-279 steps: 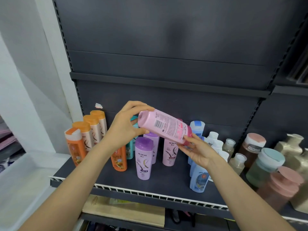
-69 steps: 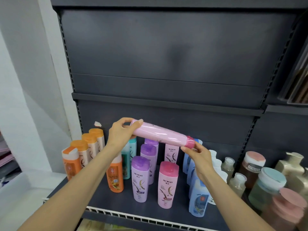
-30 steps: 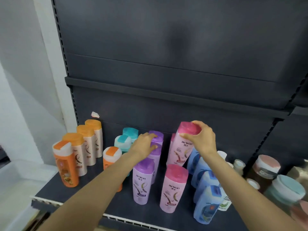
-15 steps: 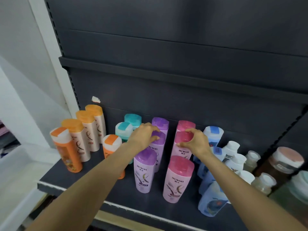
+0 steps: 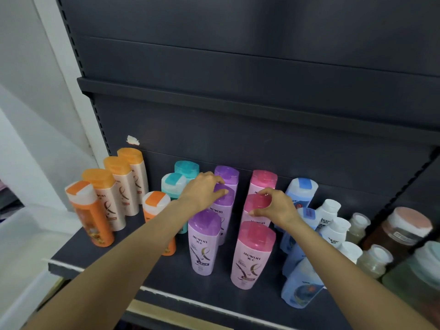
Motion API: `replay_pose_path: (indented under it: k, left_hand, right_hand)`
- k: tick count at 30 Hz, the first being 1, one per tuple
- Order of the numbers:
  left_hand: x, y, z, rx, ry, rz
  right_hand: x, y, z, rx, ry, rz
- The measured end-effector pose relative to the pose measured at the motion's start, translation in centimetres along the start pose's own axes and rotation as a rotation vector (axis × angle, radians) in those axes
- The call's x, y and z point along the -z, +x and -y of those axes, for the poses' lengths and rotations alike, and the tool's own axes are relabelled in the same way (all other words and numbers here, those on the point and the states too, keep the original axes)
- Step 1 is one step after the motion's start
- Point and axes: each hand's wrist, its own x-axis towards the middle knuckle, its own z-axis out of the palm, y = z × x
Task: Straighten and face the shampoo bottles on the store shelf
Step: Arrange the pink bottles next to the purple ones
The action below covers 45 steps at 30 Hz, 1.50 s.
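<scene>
Dark grey metal store shelf [image 5: 114, 256] carried all stock; its back panel ran across 12 o'clock.

Largest group, at 9 o'clock: row of tall orange-capped cream plastic bottles [image 5: 119, 186] running front to back, labels facing out, with an orange-bodied bottle with a white-and-orange cap [image 5: 91, 215] at the front of the row. A second orange-bodied bottle [image 5: 157, 210] stood alone, partly behind the left forearm. Behind it, two teal-capped bottles [image 5: 181, 177].

Centre: purple-capped lilac shampoo bottles [image 5: 206, 241] in a column of three; just beside them at 3 o'clock, pink-capped pale pink shampoo bottles [image 5: 253, 253] also in a column of three. Both front bottles stood upright, "Mewon" labels forward.

At 3 to 4 o'clock: blue plastic bottles [image 5: 302, 191] in a column, the frontmost leaning; small white-capped bottles [image 5: 333, 232] and clear jars beyond.

Left hand [image 5: 202, 191]: fingers curled over the cap of the middle purple bottle, grip closed on it. Right hand [image 5: 276, 208]: thumb and fingers pinching the cap of the middle pink bottle, grip closed on it.

Judgement on progress: purple and pink columns look nearly aligned; the two middle bottles were in hand, probably for final squaring. Remaining, as far as visible: the leaning front blue bottle, the stray orange bottle off its row, and the teal pair, whose labels could not be seen. Roughly past halfway.
</scene>
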Motion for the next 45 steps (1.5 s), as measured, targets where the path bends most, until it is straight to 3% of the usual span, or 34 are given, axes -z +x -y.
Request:
replay_pose_path:
  k: [3,6,10,17,27,32,40,45]
  left_hand:
    - [0.1,0.8,0.1,0.003,-0.047,-0.031]
    - [0.3,1.9,0.1,-0.021,-0.064,-0.020]
    - [0.1,3.5,0.5,-0.056,-0.057,0.007]
    - [-0.8,5.0,2.4,-0.058,-0.040,0.156]
    - [-1.0,5.3,2.3,-0.057,-0.010,0.149]
    - [0.5,5.5,1.3,-0.033,0.014,0.184]
    - [4.7,4.6,-4.1,-0.125,-0.202,-0.075]
    - [6.4,3.9,-6.8,-0.202,-0.313,-0.031]
  right_hand:
    - [0.7,0.2,-0.5,0.000,0.093,0.035]
    - [1.6,1.4,-0.9,0.024,0.194,-0.083]
    - [3.0,3.8,-1.3,0.101,0.051,-0.183]
    - [2.4,6.7,-1.8,0.100,-0.079,-0.094]
    - [1.9,7.5,-1.7,0.050,-0.013,-0.094]
    - [2.9,5.9,-1.2,0.035,0.110,-0.201]
    - [8.6,2.0,3.6,0.173,0.239,-0.413]
    - [12.5,-0.2,6.4,0.235,0.381,-0.529]
